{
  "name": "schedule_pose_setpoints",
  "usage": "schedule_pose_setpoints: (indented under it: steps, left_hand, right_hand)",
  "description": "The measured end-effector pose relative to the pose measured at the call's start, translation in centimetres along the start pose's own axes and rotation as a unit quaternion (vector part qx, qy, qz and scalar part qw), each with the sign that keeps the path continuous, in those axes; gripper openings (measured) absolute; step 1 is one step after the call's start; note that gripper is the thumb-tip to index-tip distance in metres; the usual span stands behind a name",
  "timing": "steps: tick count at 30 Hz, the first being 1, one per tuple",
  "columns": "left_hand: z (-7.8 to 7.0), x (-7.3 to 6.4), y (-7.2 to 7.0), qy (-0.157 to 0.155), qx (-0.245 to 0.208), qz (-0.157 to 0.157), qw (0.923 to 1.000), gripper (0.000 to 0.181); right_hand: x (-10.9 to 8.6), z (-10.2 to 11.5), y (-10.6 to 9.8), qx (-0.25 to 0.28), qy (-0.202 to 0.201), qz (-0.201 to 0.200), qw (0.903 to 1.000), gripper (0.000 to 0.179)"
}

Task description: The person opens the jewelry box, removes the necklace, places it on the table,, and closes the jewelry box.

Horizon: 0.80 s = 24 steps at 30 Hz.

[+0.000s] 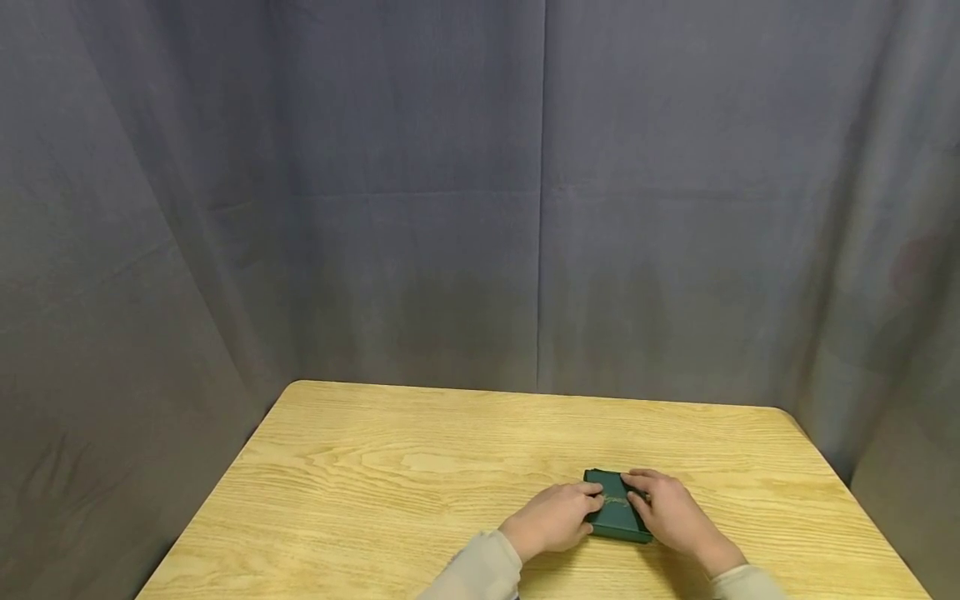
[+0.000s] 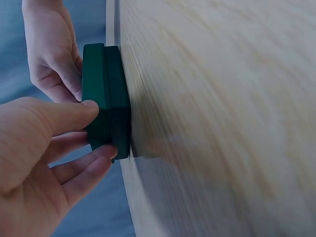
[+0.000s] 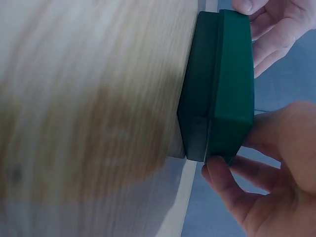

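A small dark green lidded box (image 1: 617, 521) lies flat on the table, with gold script across its top. My left hand (image 1: 555, 517) holds its left side, some fingers over the lid and one digit low at the near corner. From the right, my right hand (image 1: 671, 512) grips the opposite side, fingertips on the top and edge. In the left wrist view, digits of the left hand (image 2: 34, 153) touch the lid of the box (image 2: 95, 84). The right wrist view shows the lid seam of the box (image 3: 232, 74), with a right-hand fingertip at its corner.
The light wood-grain table (image 1: 375, 492) extends left of and beyond the box. Grey curtains (image 1: 420, 208) hang behind the table and along both sides. Beige sleeves (image 1: 480, 571) cover both forearms.
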<state>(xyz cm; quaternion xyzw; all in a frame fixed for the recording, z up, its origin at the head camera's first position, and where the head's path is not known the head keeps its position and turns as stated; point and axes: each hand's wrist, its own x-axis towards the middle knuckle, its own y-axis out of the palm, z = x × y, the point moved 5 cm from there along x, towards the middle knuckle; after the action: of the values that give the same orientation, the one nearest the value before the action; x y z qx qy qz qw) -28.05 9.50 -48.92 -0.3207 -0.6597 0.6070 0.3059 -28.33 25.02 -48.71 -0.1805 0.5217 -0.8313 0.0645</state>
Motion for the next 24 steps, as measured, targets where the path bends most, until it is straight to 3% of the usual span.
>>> schedule_pose_setpoints:
  steps: [14, 24]
  left_hand:
    - [1.2, -2.5, -0.3, -0.007, -0.018, -0.001, 0.9998, 0.045]
    - [2.3, -4.2, -0.4, -0.023, -0.039, -0.012, 0.9989, 0.043]
  right_hand:
    - [0.8, 2.1, 1.2, 0.023, 0.011, 0.011, 0.9996, 0.028]
    - [1.5, 4.2, 1.9, 0.013, -0.033, 0.004, 0.9994, 0.028]
